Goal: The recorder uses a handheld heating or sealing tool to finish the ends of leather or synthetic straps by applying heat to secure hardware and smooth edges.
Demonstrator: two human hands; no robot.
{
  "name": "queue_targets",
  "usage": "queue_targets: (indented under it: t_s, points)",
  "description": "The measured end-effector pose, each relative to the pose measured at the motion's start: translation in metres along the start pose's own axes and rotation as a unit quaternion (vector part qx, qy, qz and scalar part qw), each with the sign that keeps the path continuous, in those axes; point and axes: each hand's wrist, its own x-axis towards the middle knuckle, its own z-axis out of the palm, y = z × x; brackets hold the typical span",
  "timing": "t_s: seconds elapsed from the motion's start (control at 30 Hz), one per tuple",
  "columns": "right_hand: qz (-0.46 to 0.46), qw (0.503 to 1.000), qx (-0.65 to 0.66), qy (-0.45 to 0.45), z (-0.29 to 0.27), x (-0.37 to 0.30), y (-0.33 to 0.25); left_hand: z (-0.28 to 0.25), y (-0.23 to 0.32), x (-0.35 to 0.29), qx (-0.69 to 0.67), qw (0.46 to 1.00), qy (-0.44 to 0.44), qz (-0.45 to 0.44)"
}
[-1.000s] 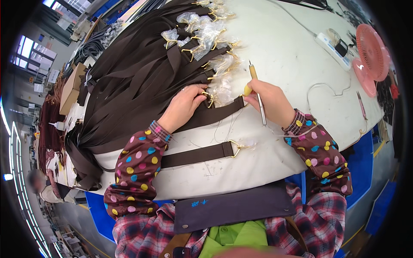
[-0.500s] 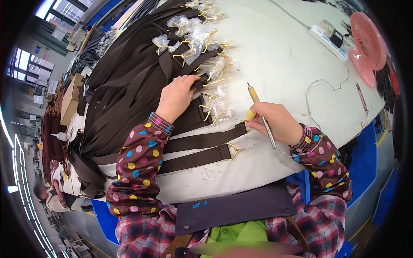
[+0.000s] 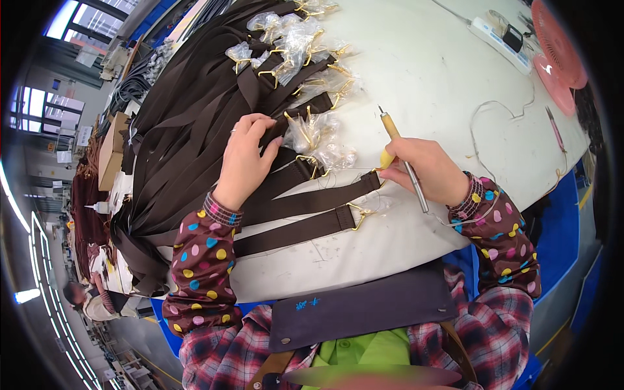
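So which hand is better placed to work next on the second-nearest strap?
Probably the right hand: its fingers are close to that strap's end, and it holds a yellow-handled tool. The left hand is farther off, over the strap pile.

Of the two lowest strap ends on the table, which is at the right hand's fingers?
The upper strap end, right at the fingers of the right hand. The lower strap end, with its gold buckle, lies apart from it.

The dark strap [image 3: 318, 198] at the right hand [image 3: 426, 168] is now brought closer to the lowest strap [image 3: 292, 235], while the left hand [image 3: 246, 157] is drawn back leftward, farther from the right.
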Motion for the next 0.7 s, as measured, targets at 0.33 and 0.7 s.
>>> queue_targets:
  t_s: [0.33,0.7]
  points:
    - [0.046,0.998,0.024,-0.035,0.001,-0.002,-0.003,-0.021,0.017,-0.016,-0.184,0.929,-0.292,-0.134]
    - [0.05,0.997,-0.022,0.049,0.005,0.003,0.005,0.049,0.02,0.003,-0.142,0.982,-0.122,-0.005]
